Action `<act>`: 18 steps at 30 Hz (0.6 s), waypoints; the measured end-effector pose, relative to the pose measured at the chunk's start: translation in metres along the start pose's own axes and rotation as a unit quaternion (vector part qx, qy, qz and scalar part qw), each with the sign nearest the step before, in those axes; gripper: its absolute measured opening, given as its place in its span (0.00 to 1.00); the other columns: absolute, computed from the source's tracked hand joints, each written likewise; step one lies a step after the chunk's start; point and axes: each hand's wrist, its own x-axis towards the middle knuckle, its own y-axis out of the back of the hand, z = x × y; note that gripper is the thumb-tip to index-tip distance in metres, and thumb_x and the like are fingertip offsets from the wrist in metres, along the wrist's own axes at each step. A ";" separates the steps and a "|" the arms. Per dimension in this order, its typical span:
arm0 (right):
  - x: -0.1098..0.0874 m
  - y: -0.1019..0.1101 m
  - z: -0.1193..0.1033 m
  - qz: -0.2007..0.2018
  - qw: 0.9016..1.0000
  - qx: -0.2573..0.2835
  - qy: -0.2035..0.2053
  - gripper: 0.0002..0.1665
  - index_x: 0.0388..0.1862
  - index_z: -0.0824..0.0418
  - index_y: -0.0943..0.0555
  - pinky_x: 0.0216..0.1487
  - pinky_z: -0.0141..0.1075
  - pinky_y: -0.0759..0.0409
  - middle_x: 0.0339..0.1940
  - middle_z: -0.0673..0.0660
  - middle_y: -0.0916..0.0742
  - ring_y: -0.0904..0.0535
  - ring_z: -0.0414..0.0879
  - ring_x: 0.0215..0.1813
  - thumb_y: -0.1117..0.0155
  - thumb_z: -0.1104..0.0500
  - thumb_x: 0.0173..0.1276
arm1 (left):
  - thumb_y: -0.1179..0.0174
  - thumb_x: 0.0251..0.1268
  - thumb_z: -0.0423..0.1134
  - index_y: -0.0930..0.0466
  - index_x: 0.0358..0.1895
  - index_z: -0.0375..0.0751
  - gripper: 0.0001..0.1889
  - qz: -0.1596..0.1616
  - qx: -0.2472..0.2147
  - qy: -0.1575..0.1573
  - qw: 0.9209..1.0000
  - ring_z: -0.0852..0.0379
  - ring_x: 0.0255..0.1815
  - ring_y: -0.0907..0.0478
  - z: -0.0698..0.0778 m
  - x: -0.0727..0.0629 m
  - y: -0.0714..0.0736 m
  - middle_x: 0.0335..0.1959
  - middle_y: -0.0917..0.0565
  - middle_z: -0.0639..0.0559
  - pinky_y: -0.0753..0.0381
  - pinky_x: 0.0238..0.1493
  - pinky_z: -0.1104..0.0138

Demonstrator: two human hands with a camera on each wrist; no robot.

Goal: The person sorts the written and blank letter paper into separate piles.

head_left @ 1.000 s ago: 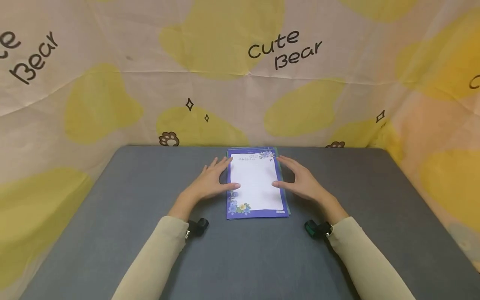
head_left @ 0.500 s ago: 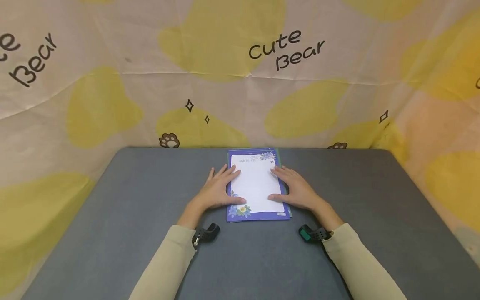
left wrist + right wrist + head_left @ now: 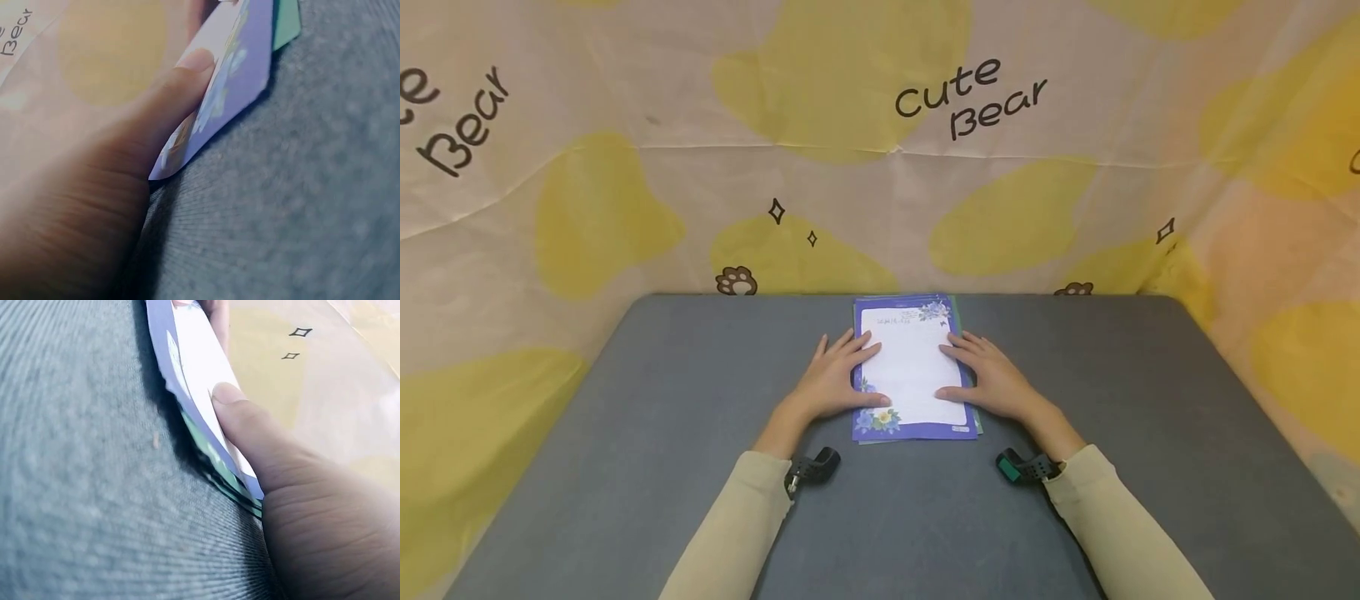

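A small stack of paper sheets lies on the table, the top one white with a purple border and blue flowers. Over its left edge rests my left hand, fingers spread and fairly straight. My right hand lies the same way over the right edge. In the left wrist view the left thumb touches the top sheet near its border. The right thumb rests on the white area in the right wrist view. Green sheet edges show underneath. The palms' undersides are hidden.
The grey table reaches back to a curtain with yellow patches and "Cute Bear" lettering. Black straps with small devices are on the left wrist and right wrist.
Both hands have come nearer the person and inward over the sheets, and settled on them. In the last half second the hands have hardly moved; the top sheet has shifted very slightly.
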 end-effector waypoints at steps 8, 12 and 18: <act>-0.001 -0.001 -0.001 0.054 0.998 0.039 0.001 0.41 0.73 0.51 0.25 0.77 0.66 0.42 0.76 0.58 0.25 0.38 0.63 0.80 0.28 0.40 0.64 | 0.34 0.57 0.69 0.32 0.75 0.59 0.42 0.017 -0.029 0.007 0.999 0.44 0.85 0.53 0.000 0.001 0.000 0.80 0.37 0.55 0.67 0.82 0.38; -0.001 -0.002 -0.002 0.102 0.993 0.063 0.020 0.37 0.70 0.54 0.22 0.76 0.63 0.36 0.72 0.60 0.21 0.31 0.62 0.77 0.25 0.46 0.63 | 0.35 0.61 0.65 0.26 0.71 0.58 0.36 0.037 -0.045 0.003 0.998 0.43 0.84 0.50 0.002 0.001 -0.001 0.78 0.33 0.53 0.65 0.82 0.37; 0.000 -0.002 -0.008 0.162 0.975 0.143 -0.044 0.45 0.79 0.51 0.34 0.75 0.64 0.36 0.78 0.63 0.29 0.33 0.63 0.78 0.27 0.47 0.66 | 0.34 0.63 0.60 0.23 0.69 0.53 0.33 0.062 -0.079 -0.012 0.995 0.40 0.84 0.49 0.006 -0.001 -0.002 0.77 0.30 0.49 0.62 0.82 0.38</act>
